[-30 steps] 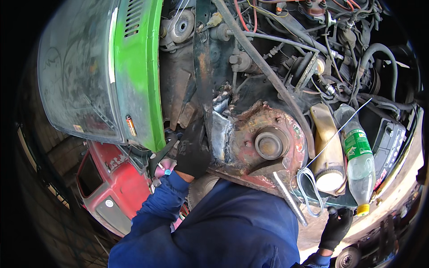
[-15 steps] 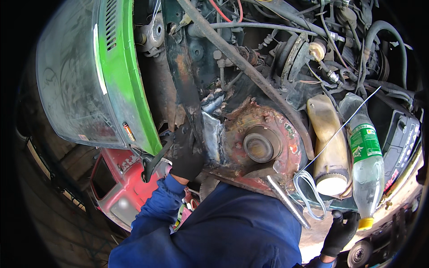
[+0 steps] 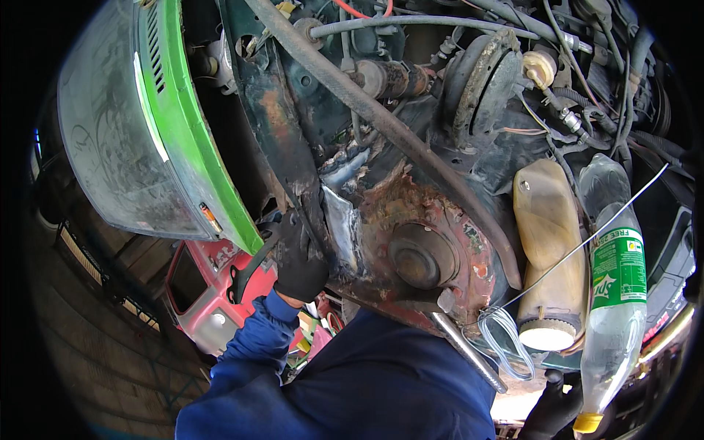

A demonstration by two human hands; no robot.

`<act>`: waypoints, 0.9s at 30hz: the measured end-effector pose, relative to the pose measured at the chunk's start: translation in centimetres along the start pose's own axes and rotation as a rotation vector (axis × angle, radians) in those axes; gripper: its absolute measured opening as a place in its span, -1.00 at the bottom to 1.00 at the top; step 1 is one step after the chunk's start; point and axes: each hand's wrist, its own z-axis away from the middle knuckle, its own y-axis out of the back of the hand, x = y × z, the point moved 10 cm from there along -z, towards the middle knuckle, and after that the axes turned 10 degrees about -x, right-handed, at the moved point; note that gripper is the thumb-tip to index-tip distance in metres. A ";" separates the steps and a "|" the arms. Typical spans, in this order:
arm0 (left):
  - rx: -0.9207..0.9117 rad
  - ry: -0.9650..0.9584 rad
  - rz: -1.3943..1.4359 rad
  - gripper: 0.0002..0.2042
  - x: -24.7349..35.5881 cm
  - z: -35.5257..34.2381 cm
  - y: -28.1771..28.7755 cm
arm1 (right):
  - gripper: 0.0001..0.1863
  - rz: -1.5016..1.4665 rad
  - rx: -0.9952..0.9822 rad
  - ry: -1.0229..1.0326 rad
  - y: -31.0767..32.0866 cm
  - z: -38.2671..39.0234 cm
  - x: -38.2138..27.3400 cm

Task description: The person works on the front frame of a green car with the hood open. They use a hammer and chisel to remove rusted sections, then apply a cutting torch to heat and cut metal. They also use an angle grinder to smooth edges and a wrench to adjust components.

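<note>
Metal patch [image 3: 342, 231] sits just right of the left hand [image 3: 302, 253]; slipping could snag it on rough edges. A right hand [image 3: 551, 407] bump could dislodge the neighbouring bottle [image 3: 618, 301]. Neither grip is discernible.

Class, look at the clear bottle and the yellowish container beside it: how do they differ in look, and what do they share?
The clear bottle is see-through, while the yellowish container is cloudy and tinted. The clear bottle wears a green label; none shows on the yellowish container. The clear bottle has a small yellow cap, the yellowish container a broad pale cap. Both have their capped ends toward the picture's lower edge.
</note>
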 end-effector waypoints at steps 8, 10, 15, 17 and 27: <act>-0.038 0.105 0.211 -0.35 -1.3 0.2 -0.4 | -0.53 0.037 -0.066 0.158 0.6 -0.5 -4.2; -0.038 0.142 0.256 -0.33 -1.7 0.1 -0.5 | -0.55 0.051 -0.072 0.178 1.0 -0.4 -5.3; 0.051 0.108 0.237 -0.40 -0.9 -0.9 0.6 | -0.53 0.085 -0.068 0.079 1.5 -0.3 -4.4; 0.078 0.115 0.296 -0.45 -0.9 -1.4 1.0 | -0.47 0.085 -0.130 0.127 0.5 -0.9 -3.9; 0.232 0.097 0.237 -0.50 -0.2 -0.8 2.5 | -0.51 0.020 -0.130 0.166 0.4 -1.4 -2.1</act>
